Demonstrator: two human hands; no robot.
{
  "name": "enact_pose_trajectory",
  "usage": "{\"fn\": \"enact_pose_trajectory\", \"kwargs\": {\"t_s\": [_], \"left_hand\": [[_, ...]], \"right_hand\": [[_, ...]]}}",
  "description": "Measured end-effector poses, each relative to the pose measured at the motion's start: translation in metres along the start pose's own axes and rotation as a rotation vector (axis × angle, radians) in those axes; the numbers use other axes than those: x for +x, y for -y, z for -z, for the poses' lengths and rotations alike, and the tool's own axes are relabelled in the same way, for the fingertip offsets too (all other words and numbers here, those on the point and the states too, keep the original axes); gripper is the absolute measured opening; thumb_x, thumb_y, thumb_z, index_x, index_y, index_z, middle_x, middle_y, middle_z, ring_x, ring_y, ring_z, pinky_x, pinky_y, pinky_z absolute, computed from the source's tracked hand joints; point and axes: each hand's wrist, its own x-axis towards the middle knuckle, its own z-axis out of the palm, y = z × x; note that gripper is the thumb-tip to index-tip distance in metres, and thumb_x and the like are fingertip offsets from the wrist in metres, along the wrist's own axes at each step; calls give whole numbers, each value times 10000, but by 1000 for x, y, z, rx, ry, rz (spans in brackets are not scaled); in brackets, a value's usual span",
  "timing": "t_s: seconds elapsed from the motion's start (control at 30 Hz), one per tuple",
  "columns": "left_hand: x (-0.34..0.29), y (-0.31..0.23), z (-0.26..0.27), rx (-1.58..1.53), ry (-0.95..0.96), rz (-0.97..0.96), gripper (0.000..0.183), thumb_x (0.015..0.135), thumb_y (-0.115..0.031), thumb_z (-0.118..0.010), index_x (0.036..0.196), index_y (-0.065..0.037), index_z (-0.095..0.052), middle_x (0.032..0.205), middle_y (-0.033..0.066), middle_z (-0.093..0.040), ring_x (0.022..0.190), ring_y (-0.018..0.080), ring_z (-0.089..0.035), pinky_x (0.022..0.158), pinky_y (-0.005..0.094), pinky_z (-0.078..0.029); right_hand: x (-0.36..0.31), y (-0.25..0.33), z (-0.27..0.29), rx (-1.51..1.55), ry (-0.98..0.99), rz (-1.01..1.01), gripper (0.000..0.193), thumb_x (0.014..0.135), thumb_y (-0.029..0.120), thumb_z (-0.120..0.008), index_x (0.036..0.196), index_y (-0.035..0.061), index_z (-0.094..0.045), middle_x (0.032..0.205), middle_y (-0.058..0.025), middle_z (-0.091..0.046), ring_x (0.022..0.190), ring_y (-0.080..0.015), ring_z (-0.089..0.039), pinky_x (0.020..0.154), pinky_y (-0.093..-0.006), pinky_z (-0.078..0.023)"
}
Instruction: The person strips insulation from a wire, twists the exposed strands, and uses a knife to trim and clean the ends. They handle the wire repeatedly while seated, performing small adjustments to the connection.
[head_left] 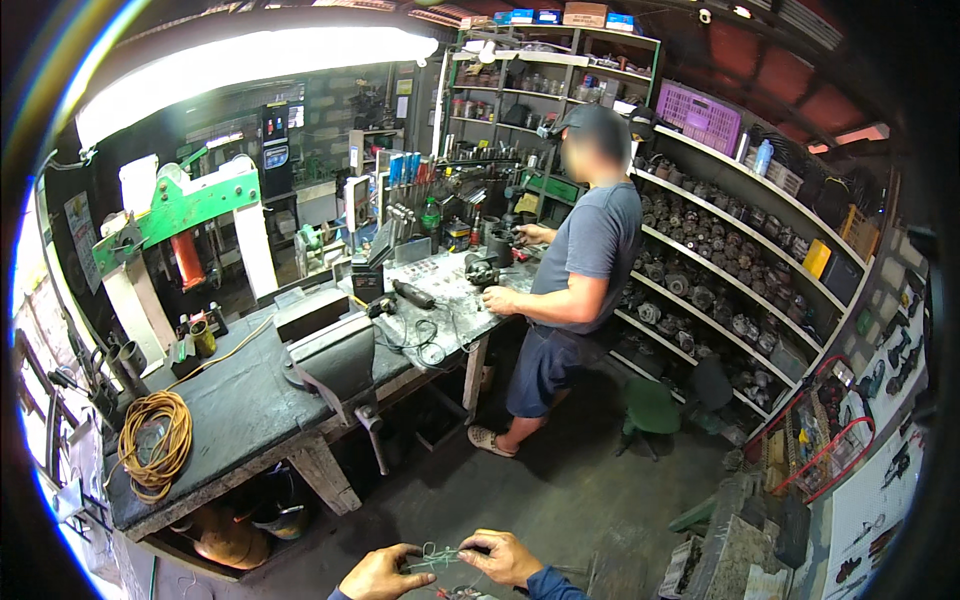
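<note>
At the lower edge, my left hand (380, 574) and my right hand (504, 558) face each other a short way apart. Both are closed in a pinch on a thin, light green looped wire (437, 554). It stretches between my fingertips, with loose loops near the middle. Below it, close to the picture's lower rim, lie small reddish and pale bits too small to make out.
A workbench with a grey bench vise (335, 365) and a coiled yellow cord (155, 440) runs along the left. Another person (595, 240) stands at its far end, handling dark metal parts. Shelves of parts (700, 290) and a green stool (652, 408) are at right.
</note>
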Motion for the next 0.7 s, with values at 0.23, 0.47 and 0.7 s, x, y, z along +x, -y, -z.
{"fn": "enact_pose_trajectory", "kwargs": {"t_s": [0.23, 0.47, 0.7], "left_hand": [[-14, -5, -22, -68, -277, -37, 770, 762, -409, -854, 1366, -36, -556, 1154, 178, -683, 1046, 274, -683, 913, 365, -539], [-9, 18, -43, 118, -185, -84, 413, 904, -292, -713, 1240, -56, -660, 1022, 167, -733, 920, 339, -719, 850, 412, -560], [-10, 43, -44, -764, -27, 186, 320, 1048, -203, -515, 1276, -8, -627, 840, 49, -676, 634, 105, -571, 606, 265, -499]], "right_hand": [[5, 9, -1, 82, 117, 32, 242, 927, 220, -710, 1005, -9, -709, 907, -117, -702, 828, -210, -682, 738, -329, -527], [7, 4, -7, 75, 410, -160, 287, 921, 256, -705, 1049, 0, -722, 950, -153, -747, 854, -244, -725, 768, -341, -552], [18, 7, 13, -260, 219, 70, 275, 954, 296, -621, 1073, 70, -721, 939, -112, -749, 856, -271, -727, 734, -359, -554]]}}
